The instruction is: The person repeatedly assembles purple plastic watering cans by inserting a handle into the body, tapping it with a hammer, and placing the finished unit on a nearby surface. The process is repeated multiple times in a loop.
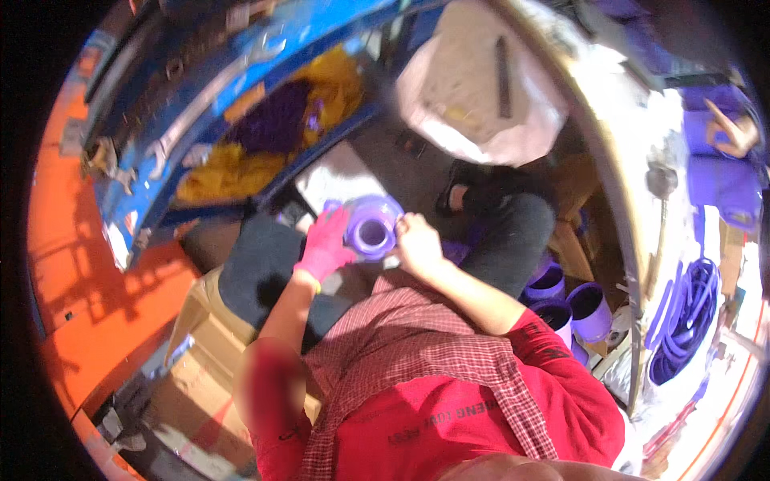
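Between my two hands, over my lap, is a hollow round purple plastic part, its ring-shaped opening facing up. My left hand, in a pink glove, is closed on the part's left side. Bare, my right hand has its fingers curled in against the right edge of the part. Whether those fingers also hold something small is hidden. Just beyond the part lies a pale flat surface.
Several purple cylinders stand by my right leg. An open cardboard box is at my left. Ahead stand a white-lined container and a blue rack with wrenches. A purple coil lies on the right-hand worktop.
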